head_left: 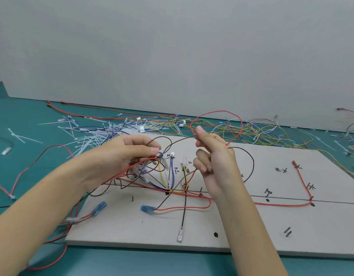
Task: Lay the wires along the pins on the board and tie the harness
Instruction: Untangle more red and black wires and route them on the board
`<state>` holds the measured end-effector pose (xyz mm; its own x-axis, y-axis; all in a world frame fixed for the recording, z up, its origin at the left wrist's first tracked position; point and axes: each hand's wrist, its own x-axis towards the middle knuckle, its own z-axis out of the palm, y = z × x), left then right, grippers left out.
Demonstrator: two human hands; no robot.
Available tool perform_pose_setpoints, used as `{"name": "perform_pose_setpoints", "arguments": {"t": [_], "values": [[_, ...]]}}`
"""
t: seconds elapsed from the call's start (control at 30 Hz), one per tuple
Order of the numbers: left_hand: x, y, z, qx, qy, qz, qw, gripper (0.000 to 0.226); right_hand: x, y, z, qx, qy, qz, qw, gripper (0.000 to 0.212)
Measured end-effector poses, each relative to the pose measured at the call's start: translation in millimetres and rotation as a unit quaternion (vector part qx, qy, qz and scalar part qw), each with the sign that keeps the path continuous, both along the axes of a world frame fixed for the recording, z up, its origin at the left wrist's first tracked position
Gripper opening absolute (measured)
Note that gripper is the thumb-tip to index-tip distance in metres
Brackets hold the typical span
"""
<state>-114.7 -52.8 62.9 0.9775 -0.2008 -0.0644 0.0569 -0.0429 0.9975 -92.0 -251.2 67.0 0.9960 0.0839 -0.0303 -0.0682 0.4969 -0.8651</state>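
Observation:
A grey harness board (251, 222) lies on the teal table, marked with lines, labels and short pins (132, 198). A red wire (281, 205) runs along its line and up to the right end. My left hand (120, 158) pinches a tangle of brown, red, blue and yellow wires (158, 170) above the board's left part. My right hand (214, 156) is raised above the board's middle and pinches a red wire loop (218, 112) and a brown wire (249, 154). Blue terminals (147, 209) and a black wire (184, 208) lie on the board's front.
A heap of white cable ties (88, 134) lies behind the board at left. Loose yellow, red and white wires (257, 130) pile up along the wall behind. More red wires (22, 172) trail off the board's left side. A grey wall stands at the back.

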Motion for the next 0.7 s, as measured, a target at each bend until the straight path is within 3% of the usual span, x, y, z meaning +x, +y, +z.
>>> {"name": "perform_pose_setpoints", "arguments": {"t": [0.23, 0.4, 0.7], "values": [[-1.3, -7.5, -1.0, 0.003, -0.014, 0.126, 0.992, 0.017, -2.6, 1.4, -0.4, -0.018, -0.006, 0.06, 0.998, 0.024], [2.1, -9.3, -5.5, 0.029, -0.087, 0.177, 0.98, 0.043, -5.0, 3.2, -0.1, -0.066, -0.014, 0.105, 0.992, 0.017], [2.3, -15.5, -12.3, -0.001, -0.127, 0.258, 0.958, 0.039, -13.9, 12.2, -1.7, -0.126, -0.045, 0.202, 0.97, 0.015]]}}
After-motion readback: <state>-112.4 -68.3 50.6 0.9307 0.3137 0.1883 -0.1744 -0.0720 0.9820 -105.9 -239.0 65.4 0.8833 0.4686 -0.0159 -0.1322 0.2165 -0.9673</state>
